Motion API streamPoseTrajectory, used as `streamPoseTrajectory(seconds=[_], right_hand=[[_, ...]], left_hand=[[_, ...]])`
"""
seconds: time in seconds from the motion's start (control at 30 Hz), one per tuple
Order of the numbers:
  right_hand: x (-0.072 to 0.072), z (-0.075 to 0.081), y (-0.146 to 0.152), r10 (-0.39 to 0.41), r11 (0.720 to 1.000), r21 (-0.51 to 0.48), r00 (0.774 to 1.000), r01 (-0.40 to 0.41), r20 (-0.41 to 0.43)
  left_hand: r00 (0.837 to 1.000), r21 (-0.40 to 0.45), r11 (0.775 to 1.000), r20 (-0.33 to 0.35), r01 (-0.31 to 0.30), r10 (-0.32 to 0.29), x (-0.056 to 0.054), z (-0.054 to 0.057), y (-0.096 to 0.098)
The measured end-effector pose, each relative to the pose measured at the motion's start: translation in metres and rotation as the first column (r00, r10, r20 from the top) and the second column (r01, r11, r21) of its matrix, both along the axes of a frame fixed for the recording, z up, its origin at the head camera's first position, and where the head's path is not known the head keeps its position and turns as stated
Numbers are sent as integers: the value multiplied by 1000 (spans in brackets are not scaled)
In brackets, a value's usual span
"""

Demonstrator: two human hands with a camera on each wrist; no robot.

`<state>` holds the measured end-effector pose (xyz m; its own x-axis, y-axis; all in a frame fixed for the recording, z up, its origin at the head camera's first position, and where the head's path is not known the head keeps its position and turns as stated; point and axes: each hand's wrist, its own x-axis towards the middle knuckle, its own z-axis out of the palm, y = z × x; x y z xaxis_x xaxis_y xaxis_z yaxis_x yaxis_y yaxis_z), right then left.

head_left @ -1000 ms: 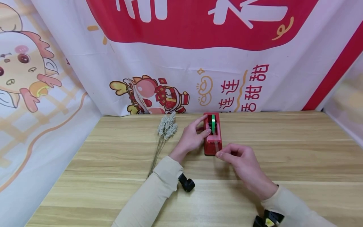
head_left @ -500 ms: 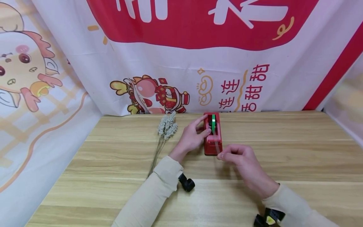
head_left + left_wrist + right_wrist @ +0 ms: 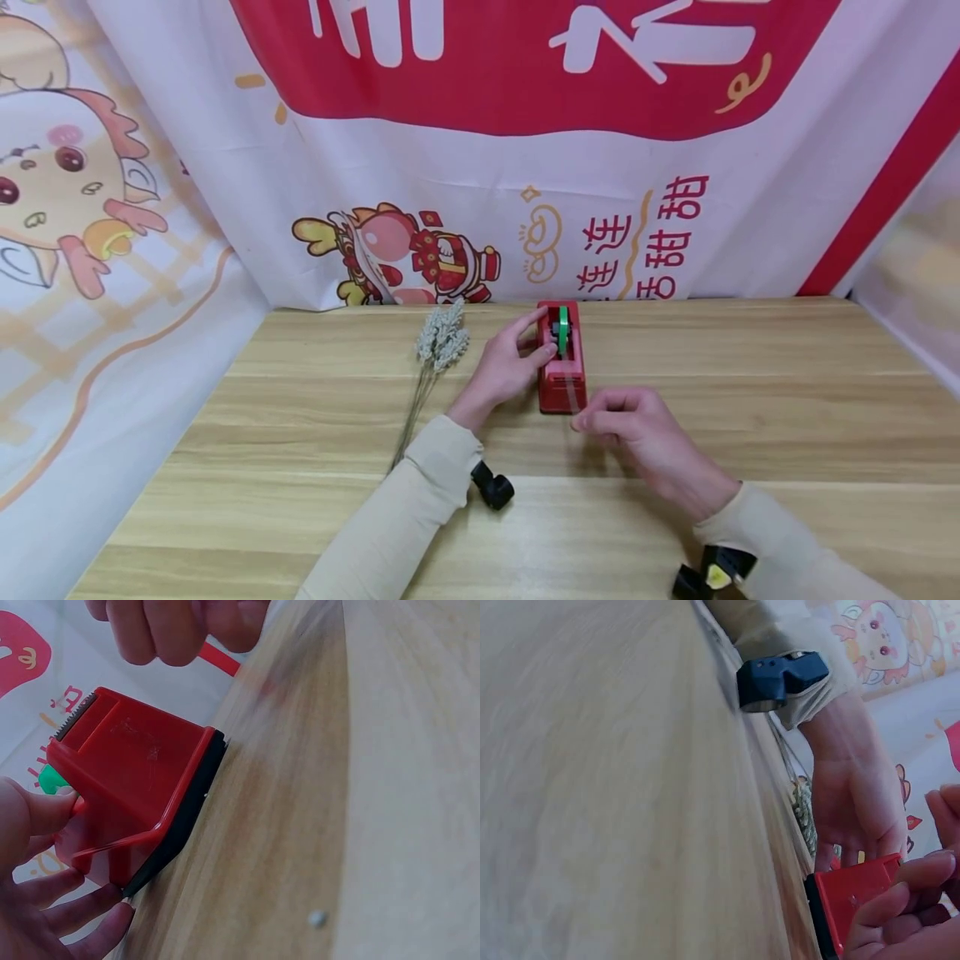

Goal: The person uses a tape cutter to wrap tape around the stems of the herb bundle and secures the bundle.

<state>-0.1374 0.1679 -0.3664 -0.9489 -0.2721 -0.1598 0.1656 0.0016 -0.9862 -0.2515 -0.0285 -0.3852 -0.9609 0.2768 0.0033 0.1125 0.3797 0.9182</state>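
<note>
A red tape dispenser [image 3: 561, 397] with a dark base stands on the table near its back edge. A green tape roll [image 3: 563, 329] sits inside it. My left hand [image 3: 504, 367] grips the dispenser from the left, thumb by the roll and fingers along the side. From the dispenser's front runs a clear strip of tape [image 3: 572, 392]. My right hand [image 3: 647, 432] pinches the strip's end between thumb and forefinger, just in front of the dispenser. In the left wrist view, the toothed cutter [image 3: 76, 718] shows at the dispenser's upper edge, with the right hand's curled fingers [image 3: 176, 634] above.
A bunch of dried grey-green flowers [image 3: 442, 337] with thin stems lies left of the left hand. Behind the wooden table [image 3: 750, 400] hangs a white and red printed cloth [image 3: 487, 158]. A small pale speck [image 3: 318, 919] shows on the table in the left wrist view.
My right hand has drawn back slightly toward me, and the strip of tape reaches a little farther past the dispenser's front. My left hand keeps its grip on the dispenser.
</note>
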Motion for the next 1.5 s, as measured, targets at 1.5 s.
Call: streamPoseTrajectory(seconds=[1.5], right_hand=[[-2,1,10,309,951,39,947,-306,-92]], left_hand=[[1000,-4,1000,-23,10,-10,0,-2,-1]])
